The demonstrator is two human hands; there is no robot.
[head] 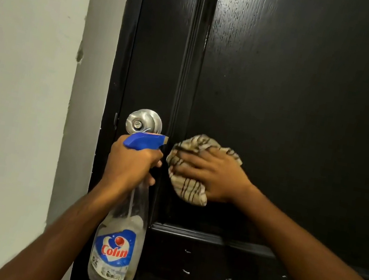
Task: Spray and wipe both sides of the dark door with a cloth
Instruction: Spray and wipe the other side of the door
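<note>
The glossy dark door (308, 100) fills the right two thirds of the head view, shut in its black frame. My left hand (129, 164) grips the neck of a clear spray bottle (117, 251) with a blue trigger head and a blue label; its nozzle points right, just below the knob. My right hand (214, 174) lies flat, fingers spread, pressing a beige cloth with dark stripes (184, 189) against the door's upper panel, right of the raised moulding. The cloth bunches out above and below my fingers.
A round silver door knob (144, 121) sits directly above the bottle's trigger head. A pale wall (18, 98) runs down the left side, with a chipped corner edge. A horizontal rail of the door (210, 239) lies below my right hand, with small pale specks under it.
</note>
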